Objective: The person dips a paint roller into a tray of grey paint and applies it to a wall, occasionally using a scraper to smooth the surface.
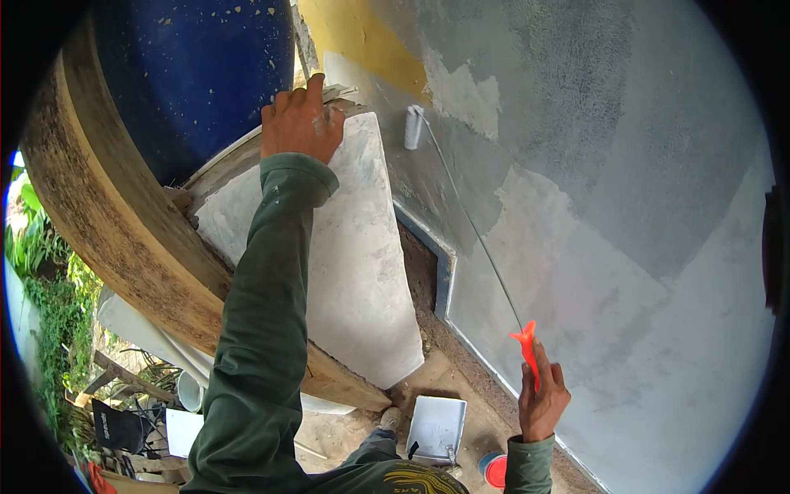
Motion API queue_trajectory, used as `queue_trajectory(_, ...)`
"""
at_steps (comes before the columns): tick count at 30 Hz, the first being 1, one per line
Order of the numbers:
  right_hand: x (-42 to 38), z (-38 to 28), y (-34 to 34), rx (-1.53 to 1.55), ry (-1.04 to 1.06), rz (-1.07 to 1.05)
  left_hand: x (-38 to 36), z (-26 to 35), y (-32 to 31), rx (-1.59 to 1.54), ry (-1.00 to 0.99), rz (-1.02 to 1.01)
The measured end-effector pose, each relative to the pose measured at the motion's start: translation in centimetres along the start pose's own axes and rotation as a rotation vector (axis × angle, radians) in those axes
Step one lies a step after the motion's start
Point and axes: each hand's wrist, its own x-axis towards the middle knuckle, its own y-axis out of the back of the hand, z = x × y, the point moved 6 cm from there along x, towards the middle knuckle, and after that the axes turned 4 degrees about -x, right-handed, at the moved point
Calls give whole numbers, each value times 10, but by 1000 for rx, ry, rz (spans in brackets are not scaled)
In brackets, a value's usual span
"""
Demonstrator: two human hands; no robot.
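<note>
A grey cement wall (625, 165) fills the right side of the view, patchy with darker wet-looking grey and lighter dry areas, and a band of yellow paint (362, 37) shows near its top. A large dark-blue barrel (197, 74) speckled with pale spots sits on a broad round concrete ring (115, 214), and a pale grey concrete slab (362, 263) leans between the ring and the wall, crowding the corner where the roller works. On the ground below lie a white rectangular paint tray (436, 428), a small round tin with a red lid (494, 471) and a white bucket (190, 391); green plants (41, 272) grow at the far left.

The left hand (300, 123), on an arm in a dark green sleeve stretched straight up and forward, rests flat with fingers spread against the top edge of the slab, gripping nothing. The right hand (541, 399) is raised beside the wall, fingers closed around the orange plastic handle (527, 346) of a paint roller. Its thin metal rod (469, 218) runs up and left to the small white roller head (413, 128), which lies against the wall just beside the slab's upper corner.
</note>
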Motion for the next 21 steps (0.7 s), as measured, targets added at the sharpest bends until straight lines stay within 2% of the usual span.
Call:
queue_trajectory(7,-26,15,-2,31,-74,-37,0,0,-1,3,-21,35)
queue_trajectory(15,36,-33,-65,95,61,44,0,3,0,32,-44,44)
queue_trajectory(21,82,-58,-98,67,87,60,1,4,-1,13,-42,29)
